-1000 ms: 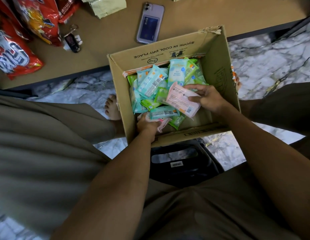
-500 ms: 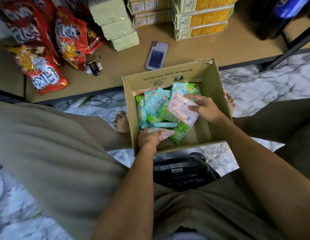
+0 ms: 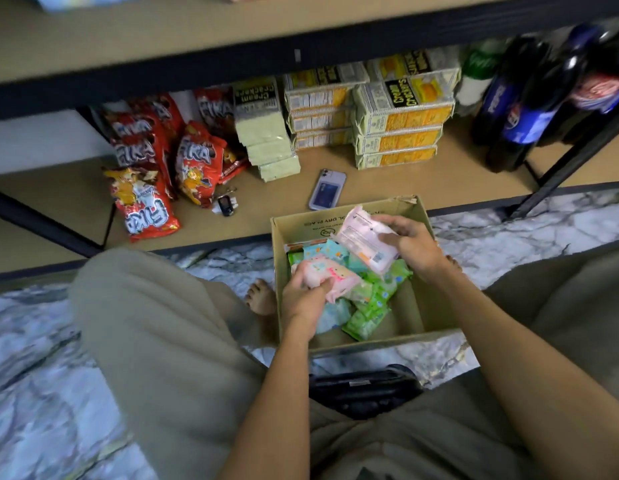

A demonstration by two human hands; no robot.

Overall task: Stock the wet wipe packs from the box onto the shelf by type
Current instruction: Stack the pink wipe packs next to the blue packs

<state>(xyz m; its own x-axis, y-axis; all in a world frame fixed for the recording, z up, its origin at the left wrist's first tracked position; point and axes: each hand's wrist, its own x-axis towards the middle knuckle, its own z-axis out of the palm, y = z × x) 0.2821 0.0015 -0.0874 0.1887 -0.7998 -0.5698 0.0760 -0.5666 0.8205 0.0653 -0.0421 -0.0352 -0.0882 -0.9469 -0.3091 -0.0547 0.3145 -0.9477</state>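
Raised since half a second ago: both pink packs, lifted from among the heap to above the box (image 3: 419,306). Right hand (image 3: 410,245) with fingers grasping one pink wet wipe pack (image 3: 365,245), printed back up, over the far rim. Left hand (image 3: 303,294) clutching a second pink pack (image 3: 330,277) at the near left. Left inside the box: green packs (image 3: 368,311) and teal packs (image 3: 330,249), piled loosely. Beyond, on the bottom shelf (image 3: 457,174), a phone (image 3: 327,194), red snack bags (image 3: 147,206) and cracker boxes (image 3: 398,133).

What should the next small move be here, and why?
Probably lift both pink packs up to the shelf. The left hand grips one pink pack, the right hand another, both clear of the box, so one type is ready.
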